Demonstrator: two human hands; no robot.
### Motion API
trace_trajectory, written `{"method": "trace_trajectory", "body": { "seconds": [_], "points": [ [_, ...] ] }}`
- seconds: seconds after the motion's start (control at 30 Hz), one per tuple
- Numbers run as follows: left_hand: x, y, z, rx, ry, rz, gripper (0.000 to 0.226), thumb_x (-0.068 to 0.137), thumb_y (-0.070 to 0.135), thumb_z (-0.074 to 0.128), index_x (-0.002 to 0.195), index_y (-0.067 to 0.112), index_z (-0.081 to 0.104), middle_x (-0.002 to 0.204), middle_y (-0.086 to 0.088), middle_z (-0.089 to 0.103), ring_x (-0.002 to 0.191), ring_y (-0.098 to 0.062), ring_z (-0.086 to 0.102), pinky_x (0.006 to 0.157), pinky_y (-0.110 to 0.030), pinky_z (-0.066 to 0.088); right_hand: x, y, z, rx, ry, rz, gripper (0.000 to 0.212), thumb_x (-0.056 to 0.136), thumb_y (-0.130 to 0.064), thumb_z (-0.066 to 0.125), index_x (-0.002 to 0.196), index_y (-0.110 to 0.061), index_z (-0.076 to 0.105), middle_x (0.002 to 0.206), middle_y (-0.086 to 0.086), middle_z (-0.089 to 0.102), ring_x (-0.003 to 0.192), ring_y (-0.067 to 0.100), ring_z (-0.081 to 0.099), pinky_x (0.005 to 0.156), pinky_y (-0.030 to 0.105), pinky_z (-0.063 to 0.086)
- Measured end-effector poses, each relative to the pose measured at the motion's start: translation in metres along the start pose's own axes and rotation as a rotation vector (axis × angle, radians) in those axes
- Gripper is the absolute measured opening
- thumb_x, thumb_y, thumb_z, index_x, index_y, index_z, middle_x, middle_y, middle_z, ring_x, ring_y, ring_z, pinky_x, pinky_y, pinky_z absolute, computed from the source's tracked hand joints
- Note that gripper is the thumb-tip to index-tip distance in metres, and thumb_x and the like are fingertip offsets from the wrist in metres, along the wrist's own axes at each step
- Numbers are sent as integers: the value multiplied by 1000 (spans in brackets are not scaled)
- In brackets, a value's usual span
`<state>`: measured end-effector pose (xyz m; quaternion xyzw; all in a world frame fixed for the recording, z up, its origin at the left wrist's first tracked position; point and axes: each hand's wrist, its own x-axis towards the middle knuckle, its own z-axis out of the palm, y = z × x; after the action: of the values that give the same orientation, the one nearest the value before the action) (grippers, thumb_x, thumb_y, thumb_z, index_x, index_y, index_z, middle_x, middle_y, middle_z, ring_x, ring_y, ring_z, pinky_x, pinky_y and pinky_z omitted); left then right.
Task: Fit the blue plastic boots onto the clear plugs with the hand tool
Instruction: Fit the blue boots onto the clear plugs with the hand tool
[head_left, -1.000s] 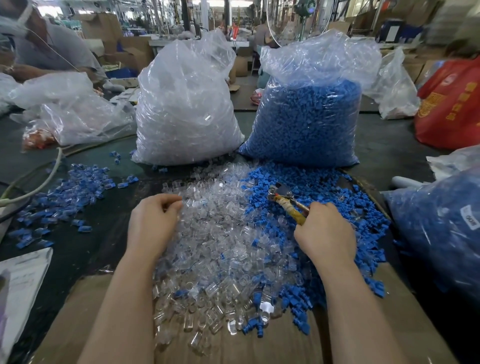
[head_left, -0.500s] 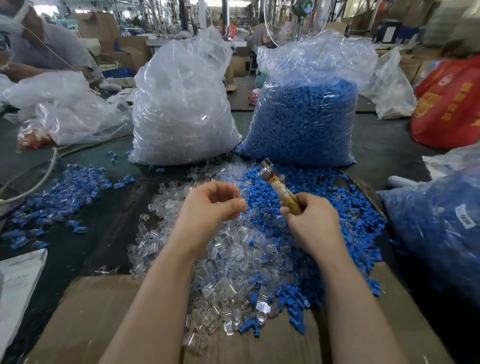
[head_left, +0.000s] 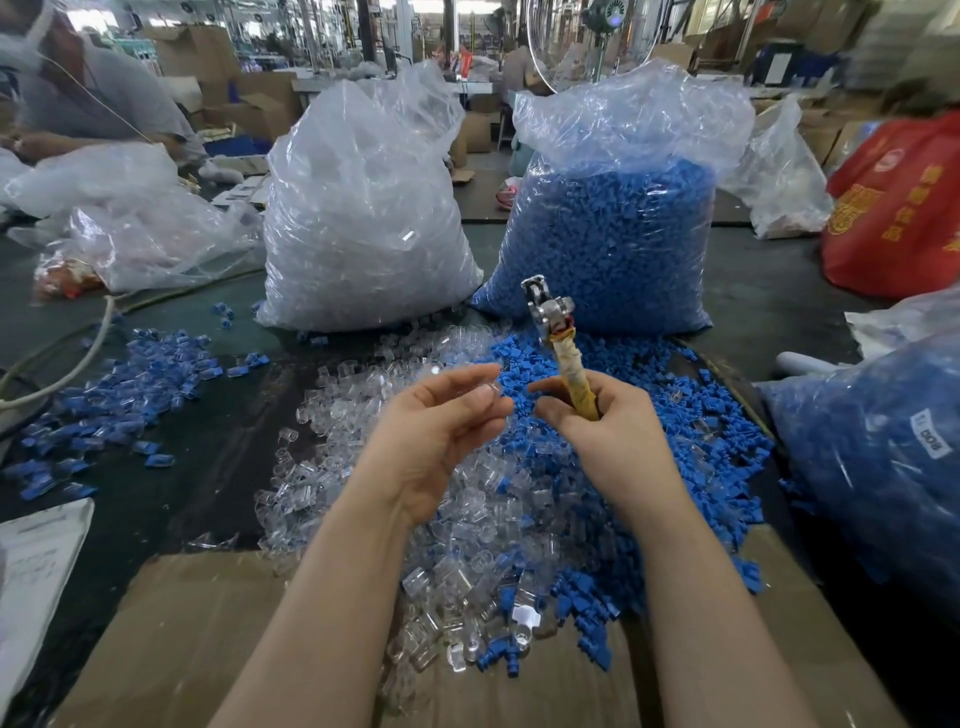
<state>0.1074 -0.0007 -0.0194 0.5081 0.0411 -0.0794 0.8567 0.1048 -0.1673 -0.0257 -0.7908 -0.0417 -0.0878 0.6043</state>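
My left hand (head_left: 441, 421) is raised over the heap and pinches one clear plug (head_left: 485, 388) between thumb and fingertips. Close to its right, my right hand (head_left: 597, 421) grips the hand tool (head_left: 558, 343) by its tape-wrapped yellow handle, metal head pointing up. The two hands nearly touch. Below them lies a pile of loose clear plugs (head_left: 395, 467), with a pile of loose blue boots (head_left: 675, 415) spreading to the right. Whether a boot sits on the tool's tip I cannot tell.
A big bag of clear plugs (head_left: 363, 208) and a big bag of blue boots (head_left: 613, 223) stand behind the piles. Fitted blue pieces (head_left: 119, 395) lie at left. Cardboard (head_left: 519, 691) covers the near table; another blue bag (head_left: 883, 457) stands right. A person works far left.
My left hand rose from the clear pile with a plug and moved right. My right hand lifted the tool upright and came toward the left hand.
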Motion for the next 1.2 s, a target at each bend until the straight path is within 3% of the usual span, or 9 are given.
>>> {"method": "trace_trajectory", "body": {
  "seconds": [0.17,0.3,0.43,0.53,0.63,0.83,1.2],
  "points": [
    [0,-1,2,-59,-1,-11,21,83,2,63,101,9,72,84,-11,74,71,-14,73,62,-23,59,2,1,3,18,58,22,12,84,-20,78,77,-28,71,79,5,72,83,27,66,74,31,56],
    [2,-2,0,-117,7,-32,23,82,3,63,102,6,73,86,-12,75,74,-14,73,66,-22,60,2,0,7,22,102,13,14,81,-20,80,75,-22,68,73,2,68,69,20,61,72,36,55],
    [2,-1,0,-139,-12,-59,26,77,-2,63,102,1,71,88,-13,75,75,-16,74,66,-22,60,2,0,7,35,104,-24,16,84,-20,78,74,-22,66,70,2,64,61,7,54,61,25,50],
    [1,-1,1,-133,2,-70,21,85,-5,59,102,0,71,87,-13,75,73,-15,73,67,-23,60,2,2,6,1,93,-66,17,88,-21,73,74,-23,65,69,7,59,57,7,46,54,21,43],
    [1,-2,3,-135,5,-66,20,88,-2,59,103,2,70,82,-9,74,70,-12,72,65,-21,60,2,3,8,-25,83,-77,16,89,-23,71,75,-22,64,70,8,58,57,7,45,55,28,44],
    [1,-2,4,-116,12,-48,29,72,11,68,101,5,72,81,-5,73,68,-8,68,61,-16,57,3,2,10,-17,103,-82,17,88,-27,72,74,-23,64,71,8,60,58,10,47,57,33,45],
    [1,-6,7,-55,-3,-6,27,69,9,71,96,5,73,85,-8,75,76,-12,72,65,-18,57,1,2,12,-88,93,-111,17,89,-26,71,76,-19,62,55,-15,52,48,3,40,48,16,35]
  ]
}}
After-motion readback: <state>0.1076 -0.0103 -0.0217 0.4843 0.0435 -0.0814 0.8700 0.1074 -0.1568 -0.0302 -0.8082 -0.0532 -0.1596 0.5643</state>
